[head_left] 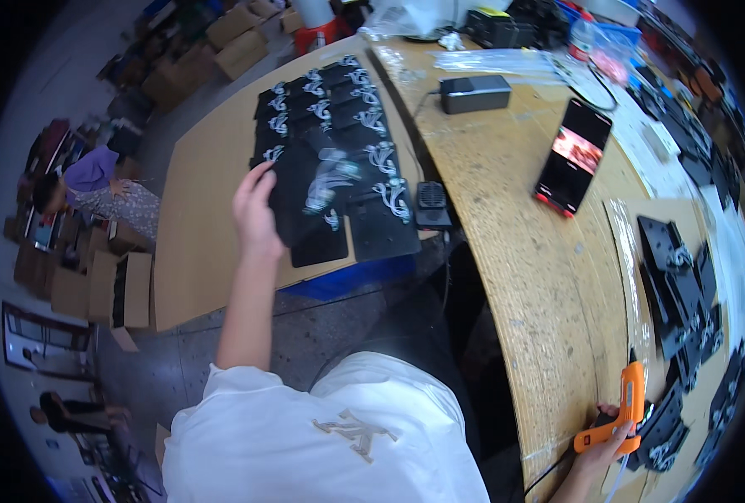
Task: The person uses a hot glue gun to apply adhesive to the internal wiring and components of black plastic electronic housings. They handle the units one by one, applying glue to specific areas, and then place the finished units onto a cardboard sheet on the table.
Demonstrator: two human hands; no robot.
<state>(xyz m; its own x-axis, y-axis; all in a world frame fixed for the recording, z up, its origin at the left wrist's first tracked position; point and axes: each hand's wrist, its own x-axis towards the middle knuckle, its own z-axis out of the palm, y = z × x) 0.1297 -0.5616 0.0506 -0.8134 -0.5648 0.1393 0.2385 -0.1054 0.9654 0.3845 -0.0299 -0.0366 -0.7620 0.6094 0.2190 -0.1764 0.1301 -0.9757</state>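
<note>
At the left-hand table, my left hand (256, 216) grips the edge of a flat black panel (295, 191) that carries a blurred bundle of thin wires. It hovers over or rests on rows of similar black panels (378, 228), each with its own pale wire bundle; which of the two I cannot tell. On the right, my right hand (605, 453) is wrapped round the handle of an orange hot glue gun (633, 392). The nozzle points away from me, and a cord trails from the gun. Several more black panels (672, 289) lie on cardboard beside the gun.
A phone with a lit screen (575, 158) stands on the wooden bench (507, 251). Behind it lie a black power adapter (475, 94) and clear plastic strips (494, 63). A small black device (432, 206) sits between the tables. Two people and cardboard boxes (138, 289) are at far left.
</note>
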